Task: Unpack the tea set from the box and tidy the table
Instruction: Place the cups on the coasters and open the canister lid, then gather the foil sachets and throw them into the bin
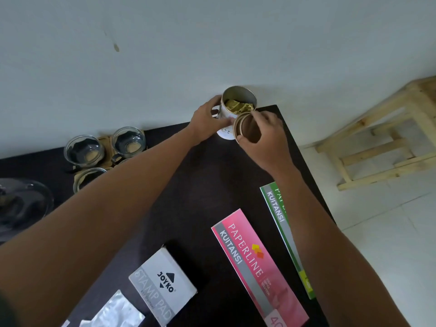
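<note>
A white round tea tin [239, 100] stands open at the far corner of the dark table [212, 185], with gold-green foil packets showing inside. My left hand [207, 121] grips the tin's side. Just in front of the tin's mouth, my right hand [262, 133] holds its round brown lid [247, 128], tilted. Three glass cups [83, 151] [128, 140] [88, 178] sit on cardboard pieces at the far left. A clear glass teapot [21, 206] lies at the left edge, partly cut off.
Near me lie a pink receipt book [257, 265], a green receipt book [283, 223] partly under my right arm, a grey stamp pad box [162, 284] and silvery foil wrappers [115, 312]. A wooden stool [382, 138] stands on the floor to the right. A wall borders the table's far edge.
</note>
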